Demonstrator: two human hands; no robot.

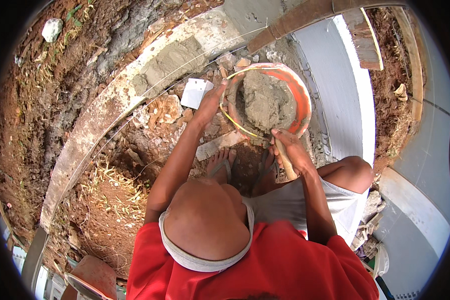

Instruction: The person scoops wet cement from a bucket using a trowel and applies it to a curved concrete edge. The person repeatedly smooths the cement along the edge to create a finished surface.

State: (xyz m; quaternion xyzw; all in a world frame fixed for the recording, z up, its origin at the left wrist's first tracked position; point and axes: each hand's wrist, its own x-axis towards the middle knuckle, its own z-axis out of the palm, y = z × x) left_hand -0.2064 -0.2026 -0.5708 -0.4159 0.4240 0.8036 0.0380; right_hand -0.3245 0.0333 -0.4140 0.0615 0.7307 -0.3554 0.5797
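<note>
An orange bucket (301, 100) with a pale, dirty rim and a yellow band along its left side holds a lump of wet grey mortar (262, 102). My left hand (214, 98) has its fingers closed on the bucket's left rim. My right hand (291, 146) is wrapped round the wooden handle (286, 165) of a tool, just below the bucket's lower right edge; the tool's head is mostly hidden at the mortar. A white rectangular piece (194, 92) lies beside my left hand, among broken rubble (165, 107).
A curved concrete edging (97, 125) with mortar patches (177, 57) and taut strings crosses the upper left, beside red soil (35, 115). A white wall strip (342, 85) and wooden boards (362, 42) are at right. My bare knee and sandalled feet sit below the bucket.
</note>
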